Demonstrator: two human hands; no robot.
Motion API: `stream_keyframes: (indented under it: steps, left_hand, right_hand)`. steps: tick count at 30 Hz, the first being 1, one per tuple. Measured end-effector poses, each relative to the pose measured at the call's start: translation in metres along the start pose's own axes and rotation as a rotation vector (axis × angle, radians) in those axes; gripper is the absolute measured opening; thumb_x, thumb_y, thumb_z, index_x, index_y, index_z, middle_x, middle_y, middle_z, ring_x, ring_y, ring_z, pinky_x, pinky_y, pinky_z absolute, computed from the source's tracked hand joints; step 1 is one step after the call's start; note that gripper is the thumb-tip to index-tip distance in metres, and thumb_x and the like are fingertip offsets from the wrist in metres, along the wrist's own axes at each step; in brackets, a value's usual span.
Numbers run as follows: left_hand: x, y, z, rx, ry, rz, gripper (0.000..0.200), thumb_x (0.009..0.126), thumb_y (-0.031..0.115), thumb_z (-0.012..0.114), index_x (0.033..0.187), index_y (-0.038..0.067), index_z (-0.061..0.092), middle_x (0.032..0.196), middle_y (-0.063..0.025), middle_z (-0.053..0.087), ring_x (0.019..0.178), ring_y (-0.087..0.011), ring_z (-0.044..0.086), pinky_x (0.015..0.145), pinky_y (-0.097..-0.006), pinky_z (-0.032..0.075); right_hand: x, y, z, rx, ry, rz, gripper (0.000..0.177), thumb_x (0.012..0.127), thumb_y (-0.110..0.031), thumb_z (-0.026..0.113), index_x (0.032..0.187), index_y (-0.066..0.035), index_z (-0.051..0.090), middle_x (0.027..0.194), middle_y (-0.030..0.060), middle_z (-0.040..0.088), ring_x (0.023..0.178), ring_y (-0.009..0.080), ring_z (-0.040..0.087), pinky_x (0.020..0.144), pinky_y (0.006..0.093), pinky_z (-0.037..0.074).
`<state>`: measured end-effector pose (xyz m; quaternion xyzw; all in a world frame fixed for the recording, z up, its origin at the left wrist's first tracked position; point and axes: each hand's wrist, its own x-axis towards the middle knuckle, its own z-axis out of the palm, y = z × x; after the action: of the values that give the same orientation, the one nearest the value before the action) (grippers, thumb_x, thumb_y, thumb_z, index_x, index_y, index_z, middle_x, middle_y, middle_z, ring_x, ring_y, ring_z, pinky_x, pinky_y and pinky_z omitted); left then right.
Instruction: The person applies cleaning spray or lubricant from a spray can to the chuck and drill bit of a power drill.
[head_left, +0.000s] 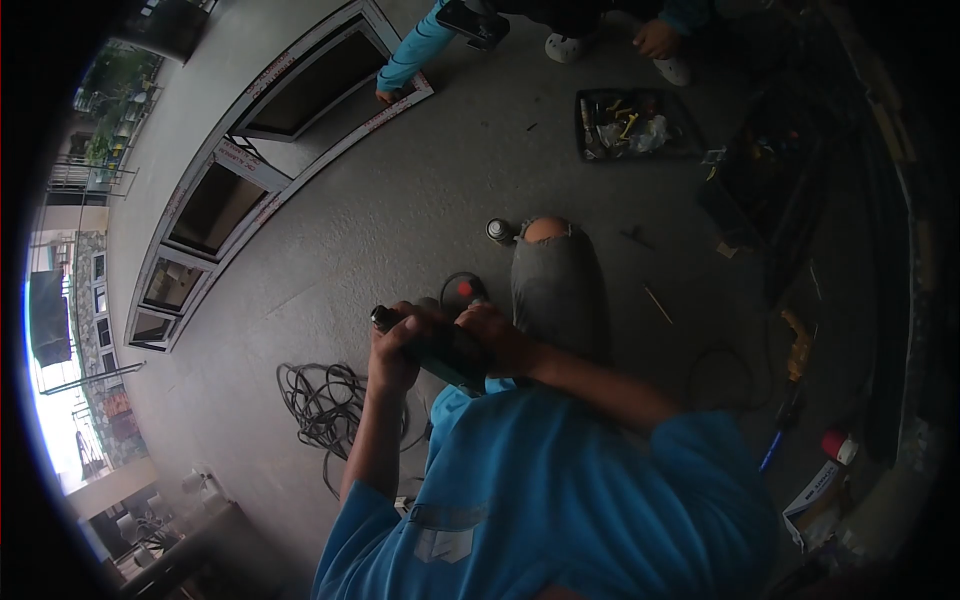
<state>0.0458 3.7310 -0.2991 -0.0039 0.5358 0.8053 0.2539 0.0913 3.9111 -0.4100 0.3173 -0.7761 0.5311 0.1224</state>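
A dark green power drill (pixel 447 355) lies across my lap side, its metal-tipped nose pointing to the upper left. My left hand (pixel 396 348) is wrapped round its front part, just behind the nose. My right hand (pixel 492 335) is closed at its rear end, where shadow hides the fingers. A dark round piece with a red centre (pixel 464 290) shows just beyond my right hand. My bent knee (pixel 547 231) is in front, with a spray can (pixel 499 231) standing beside it.
A coiled black cable (pixel 322 405) lies on the floor at left. Beyond it, a long window frame (pixel 268 208) has another person's hand (pixel 386 96) on it. A tool tray (pixel 640 125), a black bag (pixel 770 170) and a yellow-handled tool (pixel 796 345) lie towards the right.
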Motion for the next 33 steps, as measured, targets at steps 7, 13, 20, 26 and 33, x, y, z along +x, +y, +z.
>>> stream_keyframes:
  steps: [7, 13, 20, 26, 33]
  left_hand:
    - [0.002, -0.011, -0.006, 0.015, 0.177, -0.05, 0.019, 0.086, 0.021, 0.063, 0.078, 0.006, 0.053, 0.074, -0.0098, 0.06, 0.08, -0.0245, 0.063, 0.082, -0.0398, 0.05]
    - [0.005, -0.007, -0.003, -0.094, 0.198, -0.057, 0.015, 0.085, 0.013, 0.059, 0.075, 0.007, 0.05, 0.066, -0.0083, 0.054, 0.069, -0.0228, 0.059, 0.072, -0.039, 0.051]
    - [0.009, -0.015, -0.011, -0.066, 0.1, 0.023, 0.024, 0.088, 0.026, 0.063, 0.083, 0.005, 0.051, 0.076, -0.0086, 0.055, 0.077, -0.0237, 0.06, 0.074, -0.0393, 0.052]
    - [0.01, -0.019, 0.009, 0.048, 0.184, -0.001, 0.021, 0.088, 0.022, 0.063, 0.095, 0.002, 0.057, 0.086, -0.0128, 0.065, 0.087, -0.0245, 0.064, 0.092, -0.0385, 0.048]
    - [0.013, -0.04, 0.002, 0.003, 0.277, -0.103, 0.01, 0.083, 0.01, 0.059, 0.086, 0.001, 0.058, 0.085, -0.0176, 0.067, 0.079, -0.0256, 0.065, 0.078, -0.0374, 0.053]
  right_hand:
    - [-0.003, 0.001, 0.007, 0.066, 0.03, 0.114, 0.052, 0.068, -0.013, 0.07, 0.114, -0.004, 0.049, 0.107, 0.0167, 0.055, 0.106, 0.0376, 0.054, 0.101, 0.049, 0.037]
    - [-0.004, 0.002, 0.013, -0.017, 0.074, 0.139, 0.051, 0.07, -0.016, 0.072, 0.114, -0.003, 0.049, 0.109, 0.0176, 0.055, 0.107, 0.0383, 0.054, 0.101, 0.0498, 0.036]
    - [-0.007, 0.004, 0.009, 0.062, 0.07, 0.135, 0.056, 0.066, -0.019, 0.077, 0.113, -0.003, 0.052, 0.107, 0.0159, 0.057, 0.107, 0.0367, 0.055, 0.1, 0.0476, 0.037]
    - [-0.014, -0.001, 0.006, 0.089, -0.093, 0.286, 0.067, 0.064, -0.022, 0.081, 0.119, -0.001, 0.048, 0.115, 0.0173, 0.054, 0.116, 0.0367, 0.05, 0.103, 0.0472, 0.037]
    - [-0.003, -0.004, -0.135, 0.545, 0.219, 0.335, 0.058, 0.083, -0.014, 0.069, 0.134, -0.006, 0.042, 0.124, 0.0104, 0.052, 0.118, 0.0227, 0.053, 0.103, 0.039, 0.042]
